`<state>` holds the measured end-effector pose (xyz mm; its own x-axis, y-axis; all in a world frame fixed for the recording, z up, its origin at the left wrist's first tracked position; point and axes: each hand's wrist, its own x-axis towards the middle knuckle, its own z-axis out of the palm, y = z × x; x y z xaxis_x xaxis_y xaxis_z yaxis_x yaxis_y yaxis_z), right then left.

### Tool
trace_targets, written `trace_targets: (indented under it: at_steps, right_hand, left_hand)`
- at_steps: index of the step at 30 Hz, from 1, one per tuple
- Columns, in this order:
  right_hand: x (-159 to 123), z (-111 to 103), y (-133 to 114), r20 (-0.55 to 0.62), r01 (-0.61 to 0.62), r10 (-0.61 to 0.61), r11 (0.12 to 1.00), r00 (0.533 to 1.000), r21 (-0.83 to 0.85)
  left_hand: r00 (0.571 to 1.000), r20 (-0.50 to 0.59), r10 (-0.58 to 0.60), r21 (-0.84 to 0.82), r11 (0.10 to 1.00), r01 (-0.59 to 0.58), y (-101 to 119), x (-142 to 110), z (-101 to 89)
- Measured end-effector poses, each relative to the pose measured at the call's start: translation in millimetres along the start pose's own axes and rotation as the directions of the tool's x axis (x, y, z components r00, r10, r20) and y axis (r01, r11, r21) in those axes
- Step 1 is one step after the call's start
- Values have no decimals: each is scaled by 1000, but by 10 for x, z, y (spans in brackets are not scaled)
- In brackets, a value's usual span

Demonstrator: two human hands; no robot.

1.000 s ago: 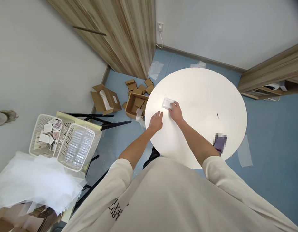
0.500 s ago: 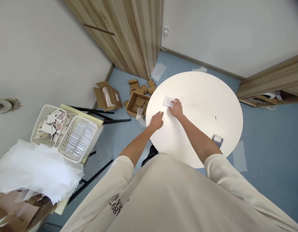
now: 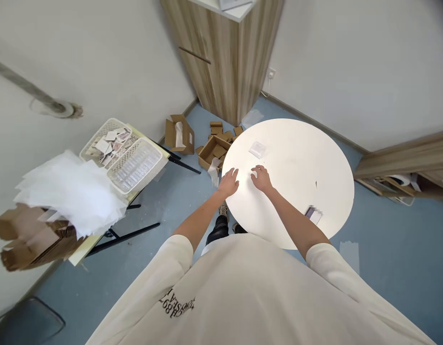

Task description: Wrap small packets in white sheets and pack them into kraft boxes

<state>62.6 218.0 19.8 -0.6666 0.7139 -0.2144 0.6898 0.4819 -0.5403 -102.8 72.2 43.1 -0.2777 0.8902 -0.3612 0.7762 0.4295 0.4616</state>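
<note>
On the white round table (image 3: 296,158) lies a small, flat packet wrapped in whitish translucent sheet (image 3: 257,149). My right hand (image 3: 262,179) is just nearer to me than the packet, apart from it, fingers curved and spread with nothing in them. At the table's left edge, my left hand (image 3: 229,183) has its fingers apart and holds nothing. A rectangular object blurred by pixels (image 3: 313,214) lies by my right forearm. A small dark mark or scrap (image 3: 316,184) shows farther right on the tabletop.
To the left, a side table (image 3: 81,250) bears white baskets (image 3: 160,155) of clear cases and cards, a stack of translucent sheets (image 3: 73,191) and folded cardboard (image 3: 30,235). Cardboard boxes (image 3: 188,139) stand on the floor before a wooden cabinet (image 3: 221,62). Shelving (image 3: 415,158) is at right.
My right hand has let go of the wrapped packet and drawn back toward me; the packet now lies flat. My view has turned left and tilted up.
</note>
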Motion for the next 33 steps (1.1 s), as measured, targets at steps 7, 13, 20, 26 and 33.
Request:
trace_targets:
  at_steps: [7, 13, 20, 26, 33]
  right_hand:
    - [53, 150, -958, 56, 241, -241, 971, 969, 11]
    - [213, 448, -2103, 119, 426, -426, 904, 897, 25]
    - [501, 1145, -3326, 222, 490, -478, 872, 850, 1]
    - [811, 1627, -4185, 269, 434, -393, 893, 879, -115]
    - [1274, 1885, -4627, 287, 368, -282, 875, 915, -314]
  left_hand:
    - [978, -177, -108, -42, 994, 102, -474, -682, -428]
    - [926, -302, -227, -64, 974, 218, -1285, -1260, -861]
    - [895, -356, -268, -67, 963, 262, -2464, -1659, -1243]
    - [912, -343, -225, -39, 973, 226, -3320, -1651, -1585]
    - [947, -259, -188, -33, 982, 186, -3754, -1430, -1766]
